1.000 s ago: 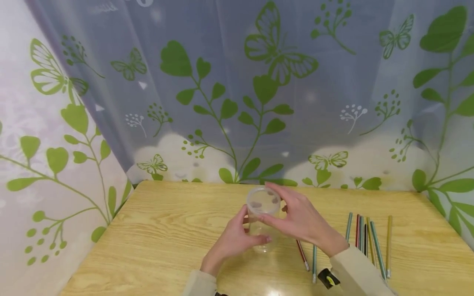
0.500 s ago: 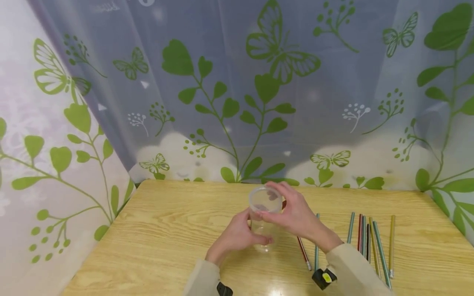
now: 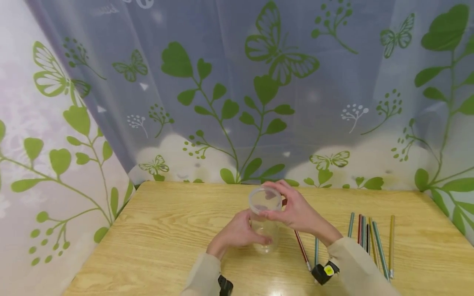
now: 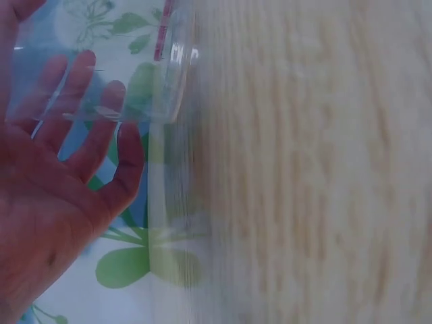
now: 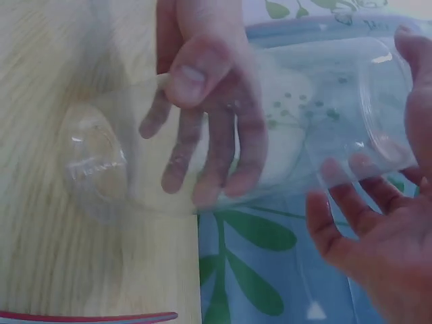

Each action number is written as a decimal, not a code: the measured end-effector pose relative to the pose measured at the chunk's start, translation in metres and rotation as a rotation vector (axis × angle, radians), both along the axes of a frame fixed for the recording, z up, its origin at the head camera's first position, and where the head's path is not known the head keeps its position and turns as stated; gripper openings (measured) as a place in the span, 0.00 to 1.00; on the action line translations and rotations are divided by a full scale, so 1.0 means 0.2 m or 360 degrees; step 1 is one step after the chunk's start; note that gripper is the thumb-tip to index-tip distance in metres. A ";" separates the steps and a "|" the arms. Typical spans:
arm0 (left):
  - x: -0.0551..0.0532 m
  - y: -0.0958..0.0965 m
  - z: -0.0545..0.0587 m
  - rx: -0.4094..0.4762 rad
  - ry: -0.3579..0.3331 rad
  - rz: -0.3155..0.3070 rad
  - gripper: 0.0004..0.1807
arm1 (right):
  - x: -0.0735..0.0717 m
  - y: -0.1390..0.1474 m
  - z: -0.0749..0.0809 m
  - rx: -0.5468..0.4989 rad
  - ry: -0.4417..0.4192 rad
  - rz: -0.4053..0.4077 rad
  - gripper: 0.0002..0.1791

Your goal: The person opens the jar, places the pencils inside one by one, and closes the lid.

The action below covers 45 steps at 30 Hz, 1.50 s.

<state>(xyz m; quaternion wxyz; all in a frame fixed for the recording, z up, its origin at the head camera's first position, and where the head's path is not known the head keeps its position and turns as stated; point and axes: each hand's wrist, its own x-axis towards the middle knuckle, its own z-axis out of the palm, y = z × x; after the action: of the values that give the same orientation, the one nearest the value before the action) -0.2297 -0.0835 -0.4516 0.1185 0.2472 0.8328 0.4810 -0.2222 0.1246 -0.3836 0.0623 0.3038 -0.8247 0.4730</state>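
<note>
The left fingers (image 4: 130, 165) are wrapped round a clear plastic cup (image 3: 264, 228), grasping it by its lower wall: the thumb lies across the near side, while the others curl behind and show through the transparent wall. The right fingers (image 5: 327, 226) grasp the same cup higher up, the thumb against the near side just below the rim and the others reaching round the far side. The left hand (image 3: 237, 232) thus sits lower than the right hand (image 3: 296, 211), with the cup between them.

The cup stands roughly upright near the middle of the tabletop (image 3: 166, 238), its mouth facing up and its rounded rim visible from above; whether the base touches the wood cannot be told.

Just to the right of the cup, a red pencil (image 3: 301, 248) slants across the wood, and a teal pencil (image 3: 316, 251) lies beside it, partly covered by the right forearm. Farther right is a loose row of pencils (image 3: 380, 248) in teal, red, black and yellow, with one yellow pencil (image 3: 391, 246) a little apart at the end.

Both wrists emerge from pale beige sleeves and carry small black devices, the right device (image 3: 322, 272) bearing a yellow mark. Behind the tabletop hangs a blue-grey and white curtain (image 3: 229, 135) printed with green leaves and butterflies.
</note>
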 end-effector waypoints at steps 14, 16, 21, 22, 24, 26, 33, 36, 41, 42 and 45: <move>0.02 0.01 0.02 -0.0015 0.0002 0.0027 0.43 | 0.10 -0.14 -0.02 -0.0116 -0.0113 -0.0409 0.36; 0.02 0.01 0.02 0.0007 -0.0019 0.0011 0.43 | 0.09 -0.14 -0.01 -0.0119 -0.0124 -0.0381 0.36; 0.00 0.01 0.01 -0.0009 -0.0081 -0.0015 0.42 | 0.05 -0.12 0.00 -0.0105 -0.0185 -0.0261 0.35; 0.00 0.01 0.01 -0.0019 -0.0086 -0.0021 0.42 | 0.05 -0.11 0.00 -0.0104 -0.0186 -0.0232 0.35; -0.01 0.01 0.01 -0.0033 -0.0103 -0.0030 0.41 | 0.03 -0.10 0.00 -0.0100 -0.0183 -0.0175 0.34; -0.01 0.00 0.01 -0.0034 -0.0120 -0.0037 0.41 | 0.02 -0.09 0.00 -0.0107 -0.0174 -0.0113 0.33; -0.03 -0.02 0.01 -0.0007 -0.0167 -0.0107 0.44 | -0.03 -0.05 0.01 -0.0112 -0.0236 0.0139 0.31; -0.03 -0.02 0.01 -0.0018 -0.0197 -0.0142 0.43 | -0.04 -0.03 0.01 -0.0095 -0.0270 0.0231 0.31; -0.03 -0.02 0.01 -0.0044 -0.0212 -0.0141 0.42 | -0.03 -0.04 -0.01 -0.0185 -0.0285 0.0170 0.38; -0.03 -0.02 0.02 -0.0045 -0.0207 -0.0137 0.42 | -0.02 -0.05 -0.02 -0.0227 -0.0285 0.0122 0.40; -0.03 -0.01 0.01 -0.0025 -0.0205 -0.0132 0.41 | 0.03 -0.06 -0.04 -0.0337 -0.0253 -0.0045 0.45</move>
<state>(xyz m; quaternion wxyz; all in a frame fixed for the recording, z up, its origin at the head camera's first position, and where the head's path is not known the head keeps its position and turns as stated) -0.2354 -0.0862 -0.4486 0.1935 0.2491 0.8163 0.4840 -0.2165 0.1132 -0.3918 0.0353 0.2454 -0.7767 0.5791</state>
